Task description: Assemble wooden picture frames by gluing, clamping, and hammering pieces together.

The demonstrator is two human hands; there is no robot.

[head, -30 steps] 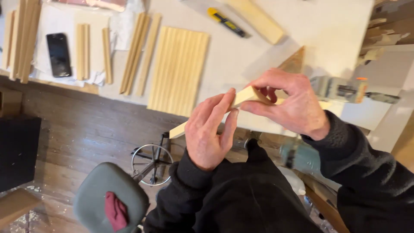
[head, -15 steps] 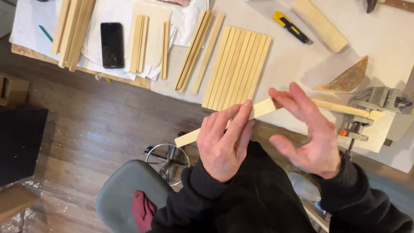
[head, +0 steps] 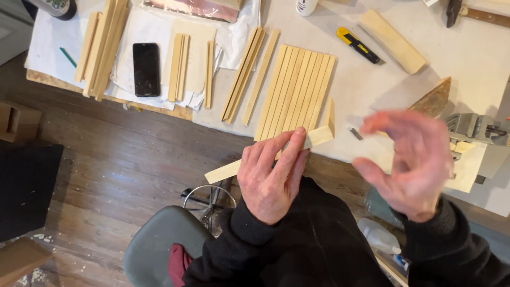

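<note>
1. A pale wooden strip (head: 265,158) lies slantwise under the left hand (head: 271,178), its far end resting on the near edge of the counter (head: 467,58) and its near end jutting out over the wooden floor (head: 122,159).
2. The left fingers (head: 289,151) lie flat along the strip and press on it; whether the thumb closes underneath is hidden.
3. The right hand (head: 411,162) is in the air to the right, blurred, fingers spread and holding nothing, just above the counter edge near a metal vise (head: 473,127).
4. Judging from the layout, much of the cutting looks done: a row of matching slats (head: 296,90) lies side by side just beyond the strip, touching one another.
5. More loose slats (head: 247,72) lie to the left of that row, another bundle (head: 103,45) at the far left, and a short pair (head: 179,66) beside a black phone (head: 146,69).
6. The strip in hand appears not yet joined to the row, so work on it seems unfinished.
7. A yellow utility knife (head: 358,45) and a thick wood block (head: 392,40) lie farther back; a grey stool (head: 159,244) stands near on the floor.
</note>
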